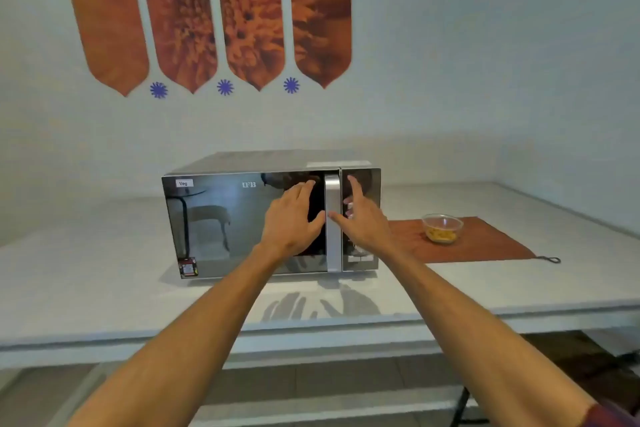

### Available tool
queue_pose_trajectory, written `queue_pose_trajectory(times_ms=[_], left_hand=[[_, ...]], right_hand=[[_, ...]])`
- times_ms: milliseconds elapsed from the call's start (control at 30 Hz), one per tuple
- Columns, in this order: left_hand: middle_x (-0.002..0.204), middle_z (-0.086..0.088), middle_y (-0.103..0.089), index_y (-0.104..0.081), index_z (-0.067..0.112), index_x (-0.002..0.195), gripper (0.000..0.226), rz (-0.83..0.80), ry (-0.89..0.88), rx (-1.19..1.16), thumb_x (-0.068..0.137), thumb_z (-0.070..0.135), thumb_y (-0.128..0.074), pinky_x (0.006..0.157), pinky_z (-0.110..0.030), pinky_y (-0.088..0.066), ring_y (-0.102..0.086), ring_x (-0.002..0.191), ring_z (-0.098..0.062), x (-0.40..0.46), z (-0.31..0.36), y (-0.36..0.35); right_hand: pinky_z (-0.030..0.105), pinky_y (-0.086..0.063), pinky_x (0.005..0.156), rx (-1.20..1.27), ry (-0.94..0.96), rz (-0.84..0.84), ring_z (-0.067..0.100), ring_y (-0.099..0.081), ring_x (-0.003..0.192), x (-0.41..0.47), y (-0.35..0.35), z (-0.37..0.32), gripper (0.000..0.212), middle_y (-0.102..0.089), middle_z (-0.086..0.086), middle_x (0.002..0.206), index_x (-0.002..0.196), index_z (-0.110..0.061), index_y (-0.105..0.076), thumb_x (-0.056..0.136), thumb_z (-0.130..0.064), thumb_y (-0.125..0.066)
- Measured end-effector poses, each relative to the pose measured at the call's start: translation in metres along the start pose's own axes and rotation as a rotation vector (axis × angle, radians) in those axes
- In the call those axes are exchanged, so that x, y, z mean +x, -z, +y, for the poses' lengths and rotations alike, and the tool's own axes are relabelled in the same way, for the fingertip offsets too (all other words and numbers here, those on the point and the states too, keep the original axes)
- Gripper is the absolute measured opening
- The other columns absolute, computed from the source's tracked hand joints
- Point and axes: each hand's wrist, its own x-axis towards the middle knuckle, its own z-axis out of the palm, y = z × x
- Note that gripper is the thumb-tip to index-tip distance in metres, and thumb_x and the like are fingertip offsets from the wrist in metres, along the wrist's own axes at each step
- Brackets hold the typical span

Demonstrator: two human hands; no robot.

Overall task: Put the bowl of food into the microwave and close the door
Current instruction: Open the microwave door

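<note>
A silver microwave [221, 218] with a mirrored door stands on the white counter [86, 281], its door closed. A vertical silver handle [332, 218] runs down the door's right side. My left hand [292, 215] is spread open in front of the door glass, just left of the handle. My right hand [362, 215] is spread open just right of the handle, over the control panel. Neither hand holds anything. A clear glass bowl of yellow food [442, 228] sits to the microwave's right on a brown mat [485, 243].
The counter meets the wall at the back and on the right. Its front edge runs below my forearms. Orange flower panels [207, 10] hang on the wall above. A cord loop [550, 259] lies at the mat's right corner.
</note>
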Motion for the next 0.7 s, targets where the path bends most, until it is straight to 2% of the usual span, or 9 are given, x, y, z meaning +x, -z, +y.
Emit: queue_pose_trajectory(times_ms=[100, 200, 300, 400, 533, 633, 700], left_hand=[[0.153, -0.009, -0.038, -0.027, 0.017, 0.149, 0.067, 0.004, -0.023, 0.015, 0.091, 0.044, -0.048, 0.113, -0.044, -0.035, -0.040, 0.138, -0.025, 0.012, -0.005, -0.005], [0.158, -0.008, -0.029, -0.022, 0.019, 0.152, 0.070, -0.054, -0.055, 0.056, 0.090, 0.039, -0.049, 0.117, -0.043, -0.026, -0.029, 0.144, -0.024, 0.022, -0.009, -0.012], [0.161, -0.005, -0.022, -0.017, 0.021, 0.153, 0.072, -0.086, -0.080, 0.098, 0.090, 0.034, -0.049, 0.119, -0.044, -0.018, -0.020, 0.148, -0.023, 0.029, -0.011, -0.018], [0.161, -0.005, -0.020, -0.016, 0.021, 0.153, 0.068, -0.093, -0.084, 0.098, 0.093, 0.031, -0.046, 0.120, -0.045, -0.015, -0.017, 0.148, -0.023, 0.034, -0.009, -0.023], [0.161, -0.005, -0.021, -0.019, 0.020, 0.153, 0.056, -0.075, -0.049, 0.077, 0.100, 0.036, -0.030, 0.121, -0.047, -0.011, -0.014, 0.149, -0.022, 0.039, -0.006, -0.028], [0.161, -0.004, -0.020, -0.020, 0.020, 0.152, 0.054, -0.060, -0.028, 0.055, 0.102, 0.038, -0.022, 0.121, -0.047, -0.009, -0.012, 0.150, -0.021, 0.041, -0.006, -0.031], [0.162, -0.003, -0.018, -0.019, 0.019, 0.153, 0.054, -0.057, -0.019, 0.048, 0.102, 0.039, -0.019, 0.121, -0.045, -0.006, -0.009, 0.151, -0.019, 0.042, -0.007, -0.033]], right_hand=[[0.038, -0.050, 0.081, 0.065, -0.010, 0.015, 0.027, -0.066, 0.099, 0.009, -0.004, -0.003, 0.087, -0.065, 0.012, 0.122, 0.153, -0.021, -0.006, 0.089, -0.048, -0.059], [0.029, -0.044, 0.072, 0.087, -0.002, 0.027, 0.029, -0.067, 0.091, 0.016, -0.008, -0.004, 0.080, -0.068, 0.014, 0.114, 0.153, -0.023, -0.009, 0.092, -0.039, -0.059], [0.034, -0.047, 0.082, 0.095, -0.006, 0.001, 0.032, -0.065, 0.103, 0.024, -0.015, -0.003, 0.076, -0.063, 0.016, 0.126, 0.154, -0.025, -0.010, 0.094, -0.034, -0.057], [0.039, -0.046, 0.095, 0.123, -0.022, -0.019, 0.034, -0.057, 0.117, 0.029, -0.021, -0.003, 0.066, -0.054, 0.013, 0.139, 0.152, -0.025, -0.021, 0.096, -0.030, -0.056], [0.037, -0.050, 0.087, 0.179, -0.016, 0.026, 0.031, -0.063, 0.103, 0.031, -0.026, 0.002, 0.057, -0.063, 0.013, 0.125, 0.147, -0.026, -0.032, 0.096, -0.034, -0.055], [0.039, -0.049, 0.091, 0.188, -0.001, 0.038, 0.030, -0.060, 0.112, 0.032, -0.025, 0.003, 0.053, -0.060, 0.011, 0.131, 0.144, -0.028, -0.035, 0.095, -0.034, -0.055], [0.038, -0.049, 0.089, 0.182, 0.025, 0.050, 0.029, -0.058, 0.110, 0.034, -0.024, 0.005, 0.051, -0.061, 0.011, 0.128, 0.142, -0.028, -0.037, 0.095, -0.033, -0.056]])
